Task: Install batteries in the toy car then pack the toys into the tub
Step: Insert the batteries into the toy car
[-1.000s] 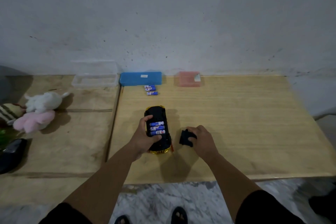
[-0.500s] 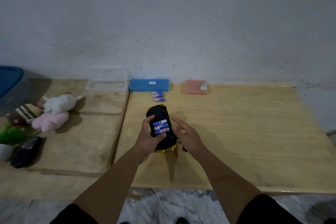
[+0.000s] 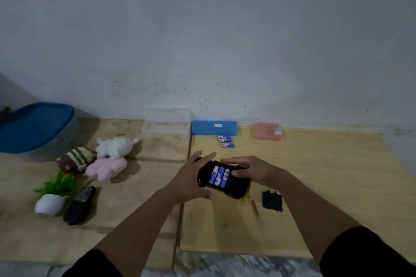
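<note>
The black toy car [image 3: 234, 186] lies upside down in the middle of the wooden table [image 3: 315, 186], with three blue batteries [image 3: 219, 175] showing in its bay. My left hand [image 3: 193, 177] cups its left end, fingers spread. My right hand [image 3: 252, 170] grips its right end, thumb on the underside. The black battery cover [image 3: 272, 200] lies on the table to the right, beside a small red screwdriver [image 3: 254, 206]. Three spare batteries [image 3: 225, 141] lie near the wall. The grey tub with a blue lid [image 3: 36, 127] stands at the far left.
Left of the car lie a white plush [image 3: 114, 146], a pink plush [image 3: 105, 167], a brown striped plush [image 3: 75, 159], a small potted plant [image 3: 53, 195] and a black shoe-like toy [image 3: 80, 204]. A clear box [image 3: 166, 125], a blue case [image 3: 213, 127] and a pink box [image 3: 266, 134] line the wall.
My right hand put the battery cover down on the table and moved onto the car. The car has turned from lengthwise to crosswise. The view swung left, bringing the tub into sight.
</note>
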`<state>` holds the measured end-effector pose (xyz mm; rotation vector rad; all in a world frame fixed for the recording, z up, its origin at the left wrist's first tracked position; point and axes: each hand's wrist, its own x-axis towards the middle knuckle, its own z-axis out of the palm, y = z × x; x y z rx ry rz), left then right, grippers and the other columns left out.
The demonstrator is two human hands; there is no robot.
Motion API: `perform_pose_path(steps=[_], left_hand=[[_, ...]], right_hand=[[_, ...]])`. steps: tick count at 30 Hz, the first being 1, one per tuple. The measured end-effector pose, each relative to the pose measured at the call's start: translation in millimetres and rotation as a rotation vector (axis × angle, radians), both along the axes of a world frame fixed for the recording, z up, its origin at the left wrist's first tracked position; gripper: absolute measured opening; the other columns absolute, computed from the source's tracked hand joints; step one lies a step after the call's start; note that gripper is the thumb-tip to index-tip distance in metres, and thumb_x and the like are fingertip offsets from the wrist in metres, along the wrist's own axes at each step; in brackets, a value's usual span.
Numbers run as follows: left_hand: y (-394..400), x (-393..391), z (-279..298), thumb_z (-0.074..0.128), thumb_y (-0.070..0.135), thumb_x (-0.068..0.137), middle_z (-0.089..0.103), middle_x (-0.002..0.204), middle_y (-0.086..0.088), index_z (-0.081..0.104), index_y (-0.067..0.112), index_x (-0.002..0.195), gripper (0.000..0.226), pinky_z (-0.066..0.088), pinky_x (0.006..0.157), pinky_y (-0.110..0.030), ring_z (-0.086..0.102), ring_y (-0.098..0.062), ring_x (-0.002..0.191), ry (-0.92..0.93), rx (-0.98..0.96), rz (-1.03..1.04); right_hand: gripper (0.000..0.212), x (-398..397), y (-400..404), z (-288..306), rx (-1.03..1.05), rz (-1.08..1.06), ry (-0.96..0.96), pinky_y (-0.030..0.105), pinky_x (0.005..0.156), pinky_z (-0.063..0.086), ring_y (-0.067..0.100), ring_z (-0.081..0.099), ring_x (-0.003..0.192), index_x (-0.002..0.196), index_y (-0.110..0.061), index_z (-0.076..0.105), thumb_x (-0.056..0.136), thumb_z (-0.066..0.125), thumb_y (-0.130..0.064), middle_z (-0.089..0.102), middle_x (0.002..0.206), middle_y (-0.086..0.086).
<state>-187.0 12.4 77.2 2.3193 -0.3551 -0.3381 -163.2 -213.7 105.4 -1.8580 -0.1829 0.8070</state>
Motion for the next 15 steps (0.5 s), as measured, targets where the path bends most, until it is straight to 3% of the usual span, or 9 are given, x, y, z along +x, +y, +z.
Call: perform_pose_path(steps=[4,7,10,13,15], left_hand=[[25,6,0,0.092,0.029,0.049,0.03,0.131,0.011,0.041,0.026,0.14,0.104,0.022,0.102,-0.008,0.034,-0.003,0.126,-0.066,-0.094,0.031],[43,10,-5,0.092,0.028,0.05,0.033,0.133,0.007,0.042,0.027,0.14,0.103,0.026,0.101,-0.011,0.037,-0.004,0.122,-0.046,-0.117,-0.006],[55,10,-10,0.092,0.026,0.051,0.033,0.136,0.002,0.043,0.032,0.137,0.099,0.029,0.1,-0.011,0.039,-0.006,0.121,-0.009,-0.141,-0.018],[59,10,-12,0.092,0.021,0.051,0.034,0.131,0.001,0.047,0.036,0.129,0.092,0.033,0.089,0.0,0.043,-0.008,0.116,-0.003,-0.173,-0.03],[60,9,-11,0.092,0.018,0.05,0.038,0.125,0.001,0.049,0.037,0.121,0.085,0.037,0.085,0.001,0.047,-0.008,0.111,0.014,-0.223,-0.01]], right_hand=[[0.042,-1,25,0,0.056,-0.059,0.026,0.031,0.098,0.048,0.023,0.055,0.118,0.127,-0.03,0.054,0.089,0.06,-0.013,0.057,0.13,0.008],[0.044,-6,39,-5,0.06,-0.079,0.026,0.023,0.091,0.051,0.021,0.056,0.116,0.13,-0.026,0.053,0.089,0.059,-0.011,0.057,0.127,0.006],[0.045,-12,49,-8,0.07,-0.092,0.027,0.022,0.09,0.051,0.02,0.057,0.113,0.13,-0.026,0.052,0.088,0.06,-0.012,0.058,0.125,0.006],[0.044,-16,57,-9,0.007,-0.108,-0.01,0.025,0.092,0.05,0.02,0.057,0.111,0.13,-0.026,0.052,0.089,0.06,-0.015,0.058,0.121,0.004],[0.041,-19,62,-9,-0.026,-0.134,-0.074,0.024,0.091,0.05,0.021,0.057,0.11,0.129,-0.025,0.053,0.09,0.058,-0.012,0.059,0.119,0.005]])
